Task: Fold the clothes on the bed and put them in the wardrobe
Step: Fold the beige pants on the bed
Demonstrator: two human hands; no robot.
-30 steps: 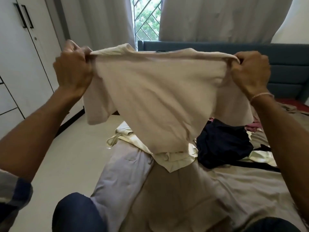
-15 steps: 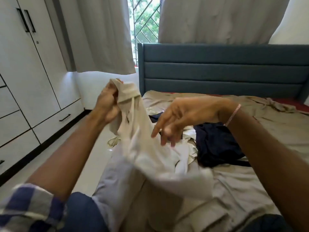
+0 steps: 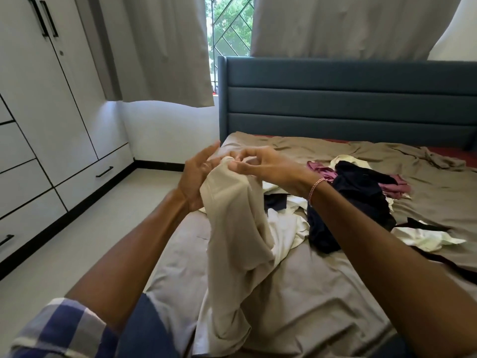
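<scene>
A beige garment [image 3: 232,228] hangs doubled over from both hands down onto the bed [image 3: 335,293], in front of me. My right hand [image 3: 260,164] pinches its top edge between thumb and fingertips. Pressed against the left side of that same edge is my left hand [image 3: 197,177], with its fingers straight. Behind lies a loose pile: a dark navy garment [image 3: 356,202], a maroon one [image 3: 322,171] and a cream white one [image 3: 284,228]. The white wardrobe [image 3: 51,99] stands along the left wall with its doors closed.
A blue padded headboard [image 3: 335,99] closes the far end of the bed. Grey curtains [image 3: 167,47] hang over the window behind it. A strip of pale floor [image 3: 90,241] runs between the bed and the wardrobe's drawers.
The garment, first held spread wide at chest height, has been brought together and lowered. My right hand has come over to the left hand and taken the top edge; my left fingers have straightened.
</scene>
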